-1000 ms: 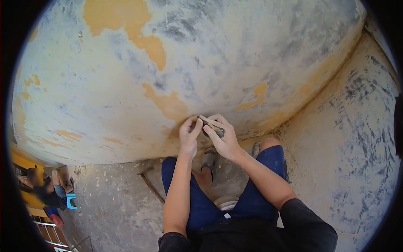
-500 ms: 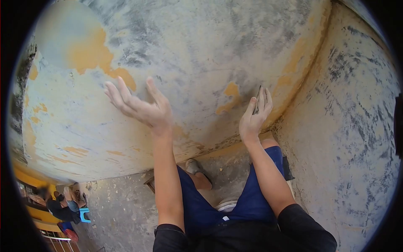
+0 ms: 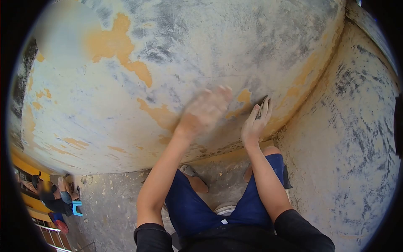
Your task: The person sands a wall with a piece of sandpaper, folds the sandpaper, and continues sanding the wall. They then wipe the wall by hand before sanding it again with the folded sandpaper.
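A worn wall (image 3: pixel 210 46) with grey smears and yellow-orange patches fills the upper view. My left hand (image 3: pixel 205 110) is blurred by motion in front of it, left of a small yellow patch (image 3: pixel 243 96); its fingers point up and right, and what they hold, if anything, does not show. To the right, my right hand (image 3: pixel 256 121) has its fingers close around a thin dark object (image 3: pixel 261 107), which lies between thumb and fingers near the wall's lower right part.
A second scuffed wall (image 3: pixel 348 138) meets the first at a corner on the right. Speckled grey floor (image 3: pixel 113 210) lies below. At the lower left, a person (image 3: pixel 52 197) in dark clothes is on a blue stool (image 3: pixel 77 208), beside a white railing (image 3: pixel 52 237).
My left hand has swung right, toward my right hand, and its spread fingers are now blurred. My right hand has moved slightly down and right. The view has shifted a little.
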Motion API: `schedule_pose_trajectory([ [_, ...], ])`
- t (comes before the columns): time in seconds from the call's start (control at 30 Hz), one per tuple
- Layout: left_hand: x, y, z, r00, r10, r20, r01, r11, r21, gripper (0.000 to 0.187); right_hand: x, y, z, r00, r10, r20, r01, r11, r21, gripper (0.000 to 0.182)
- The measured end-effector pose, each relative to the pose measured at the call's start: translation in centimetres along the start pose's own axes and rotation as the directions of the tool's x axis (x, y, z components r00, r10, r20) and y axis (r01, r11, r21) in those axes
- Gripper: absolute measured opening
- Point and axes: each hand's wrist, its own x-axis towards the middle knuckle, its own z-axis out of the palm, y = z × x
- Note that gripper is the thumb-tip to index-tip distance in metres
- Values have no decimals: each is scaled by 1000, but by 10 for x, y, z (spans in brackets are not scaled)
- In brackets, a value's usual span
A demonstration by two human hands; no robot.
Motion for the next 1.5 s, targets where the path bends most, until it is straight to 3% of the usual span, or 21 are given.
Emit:
schedule_pose_trajectory([
  [0.03, 7, -8, -7, 991, -122, -59, 136, 896, 422, 52, -2, 1, 3, 1000, 2, -20, -2, 1000, 25, 56],
  [0.07, 12, -25, -14, 914, -354, -200, 384, 913, 139, 53, -2, 1, 8, 999, 3, -44, 0, 999, 52, 55],
  [0.1, 21, -41, -22, 766, -589, -259, 560, 808, -182, 53, -2, 3, 11, 999, 8, -54, -5, 999, 51, 55],
  [0.2, 19, -39, -14, 705, -692, -152, 660, 720, -216, 55, -2, 7, 6, 998, -35, -45, 35, 999, 19, 56],
  [0.23, 12, -28, -7, 704, -695, -147, 657, 715, -239, 55, -3, 2, 6, 998, -57, -36, 55, 998, -44, 55],
  [0.27, -4, -11, 1, 896, -441, -48, 426, 887, -179, 62, -3, 1, 7, 997, -76, -23, 73, 992, -105, 55],
  [0.3, -20, 4, 6, 989, -135, 62, 143, 979, -148, 69, -4, 3, 7, 997, -71, -34, 66, 990, -121, 55],
  [0.33, -35, 15, 7, 990, -129, 58, 137, 977, -166, 69, -4, 5, 7, 995, -94, -30, 90, 989, -118, 54],
  [0.4, -56, 28, 10, 903, -428, 37, 426, 882, -200, 89, 0, 7, 9, 992, -121, -38, 115, 985, -125, 54],
  [0.43, -55, 29, 6, 904, -425, 41, 424, 880, -216, 89, 0, 5, 8, 993, -112, -29, 109, 990, -93, 53],
  [0.5, -59, 32, -3, 656, -754, 32, 738, 632, -237, 105, -4, 5, 4, 995, -96, -13, 95, 992, -78, 53],
  [0.57, -68, 41, -1, 645, -761, 77, 754, 615, -230, 108, -2, 8, 0, 968, -252, -5, 247, 951, -187, 56],
  [0.6, -72, 44, 0, 638, -762, 109, 764, 609, -212, 112, 3, 9, 0, 969, -248, 3, 243, 949, -198, 56],
  [0.67, -68, 46, -2, 646, -754, 118, 756, 611, -237, 116, 17, 9, 4, 929, -351, -120, 358, 933, 46, 59],
  [1.0, -74, 51, 16, 668, -739, 89, 736, 638, -225, 127, 35, -11, 6, 820, -566, -83, 548, 819, -169, 53],
  [1.07, -75, 50, 20, 673, -736, 76, 732, 647, -216, 127, 60, -26, 7, 723, -647, -241, 650, 756, -80, 52],
  [1.1, -76, 50, 21, 685, -726, 63, 721, 662, -202, 127, 68, -34, 6, 726, -646, -235, 646, 758, -86, 52],
  [1.17, -76, 50, 21, 686, -726, 58, 720, 664, -204, 127, 81, -44, 4, 688, -700, -189, 639, 709, -300, 52],
  [1.27, -74, 50, 22, 682, -730, 44, 721, 661, -209, 126, 74, -35, 21, 688, -719, -93, 639, 662, -391, 54],
  [1.37, -74, 50, 23, 685, -727, 39, 716, 663, -220, 126, 51, 9, 35, 670, -741, -42, 673, 631, -386, 55],
  [1.5, -73, 50, 23, 687, -726, 35, 712, 663, -232, 125, 64, -15, 23, 697, -716, -50, 617, 633, -468, 58],
])
